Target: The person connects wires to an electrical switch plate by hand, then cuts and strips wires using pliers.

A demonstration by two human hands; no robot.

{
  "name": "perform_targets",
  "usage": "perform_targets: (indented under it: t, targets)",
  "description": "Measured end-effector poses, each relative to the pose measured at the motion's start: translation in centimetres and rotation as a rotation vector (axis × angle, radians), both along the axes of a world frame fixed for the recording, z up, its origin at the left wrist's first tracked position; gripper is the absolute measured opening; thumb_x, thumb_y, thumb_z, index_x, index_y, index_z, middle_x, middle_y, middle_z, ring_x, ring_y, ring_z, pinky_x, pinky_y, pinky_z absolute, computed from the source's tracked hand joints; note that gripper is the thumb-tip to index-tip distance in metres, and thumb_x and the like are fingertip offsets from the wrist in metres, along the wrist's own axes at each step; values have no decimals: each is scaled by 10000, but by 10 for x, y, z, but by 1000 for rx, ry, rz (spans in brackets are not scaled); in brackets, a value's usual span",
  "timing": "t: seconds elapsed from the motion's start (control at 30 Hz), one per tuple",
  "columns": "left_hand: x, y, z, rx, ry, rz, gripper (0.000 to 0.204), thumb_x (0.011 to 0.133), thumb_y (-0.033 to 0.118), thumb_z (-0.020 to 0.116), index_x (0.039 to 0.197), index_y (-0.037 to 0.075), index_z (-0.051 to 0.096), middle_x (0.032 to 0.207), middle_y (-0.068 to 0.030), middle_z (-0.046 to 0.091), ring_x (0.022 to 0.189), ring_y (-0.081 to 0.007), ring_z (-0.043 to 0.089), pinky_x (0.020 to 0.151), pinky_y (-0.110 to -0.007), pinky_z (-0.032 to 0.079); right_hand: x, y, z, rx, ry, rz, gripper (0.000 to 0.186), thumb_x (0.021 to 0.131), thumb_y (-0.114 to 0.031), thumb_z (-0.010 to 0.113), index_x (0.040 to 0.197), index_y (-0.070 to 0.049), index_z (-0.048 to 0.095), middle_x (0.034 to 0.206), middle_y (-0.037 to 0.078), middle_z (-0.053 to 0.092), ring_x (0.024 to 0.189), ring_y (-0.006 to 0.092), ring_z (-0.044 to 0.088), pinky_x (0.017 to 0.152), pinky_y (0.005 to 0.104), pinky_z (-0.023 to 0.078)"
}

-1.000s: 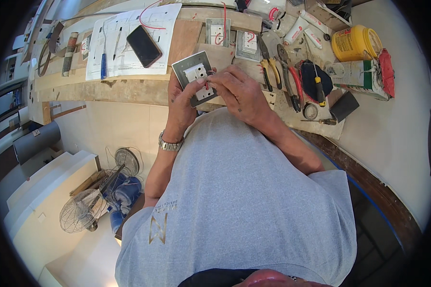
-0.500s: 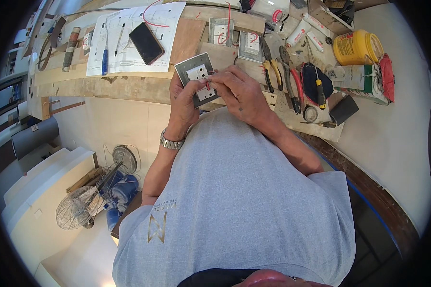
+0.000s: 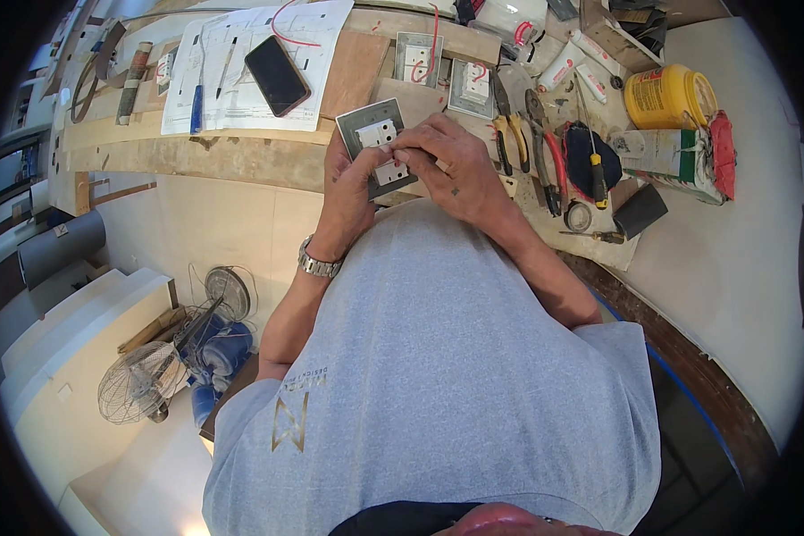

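The left hand (image 3: 353, 179) grips a socket plate (image 3: 378, 134), grey-framed with white inserts, its thumb laid across the face and its fingers behind the edge. The plate is held up just in front of the edge of the worktop (image 3: 241, 160), close to the person's shirt (image 3: 473, 357), and tilted in the view. The right hand (image 3: 460, 174) has its thumb and fingers bent together at the plate's right side, near the left thumb; what lies between those fingertips is hidden, so whether they are closed on anything cannot be told. A metal watch (image 3: 320, 259) circles the left wrist. Beyond the hands, two similar plates (image 3: 471, 87) lie near each other on the worktop, each with red wire on it. To the left, a printed sheet (image 3: 241, 100) carries a phone (image 3: 277, 76), a pen (image 3: 227, 67) and a blue-handled screwdriver (image 3: 196, 107), with a wood panel (image 3: 355, 71) just beside it. To the right lie yellow-handled pliers (image 3: 519, 147) and a red-handled cutter (image 3: 554, 161), then a yellow-handled screwdriver (image 3: 598, 174) across a dark pad (image 3: 582, 147). A tape roll (image 3: 578, 215) sits near that pad, and a yellow tub (image 3: 657, 96) stands farther back. Down on the left is a wire-caged fan (image 3: 138, 384).
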State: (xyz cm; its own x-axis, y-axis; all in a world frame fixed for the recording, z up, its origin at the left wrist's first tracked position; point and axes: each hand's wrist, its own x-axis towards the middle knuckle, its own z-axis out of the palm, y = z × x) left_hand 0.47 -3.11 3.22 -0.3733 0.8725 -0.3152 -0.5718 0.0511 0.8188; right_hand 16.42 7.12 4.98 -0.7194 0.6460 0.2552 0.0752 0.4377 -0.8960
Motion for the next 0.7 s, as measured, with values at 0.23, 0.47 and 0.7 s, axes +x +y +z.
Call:
perform_targets:
  t: [0.23, 0.47, 0.7]
  targets:
    - [-2, -2, 3, 44, 39, -109, 641, 856, -27, 743, 1432, 53, 476, 1260, -98, 680, 1093, -202, 716, 944, -364, 622, 3, 5, 1, 39, -3, 12, 137, 984, -56, 702, 1117, -34, 728, 952, 148, 642, 836, 340, 689, 751, 439, 561]
    - [1, -4, 0, 11, 213, -132, 683, 839, -11, 876, 1391, 35, 476, 1240, -100, 684, 1109, -168, 707, 938, -342, 625, 6, 13, -2, 33, -49, 124, 190, 975, -41, 685, 1161, -22, 720, 959, 160, 634, 847, 350, 679, 771, 439, 562]
    - [3, -3, 0, -31, 337, -133, 717, 858, 69, 907, 1410, 37, 450, 1232, -113, 682, 1074, -176, 724, 861, -334, 648, 9, 16, 5, -62, -68, 170, 170, 1000, -20, 650, 1158, -19, 712, 972, 150, 626, 835, 327, 670, 759, 427, 544]
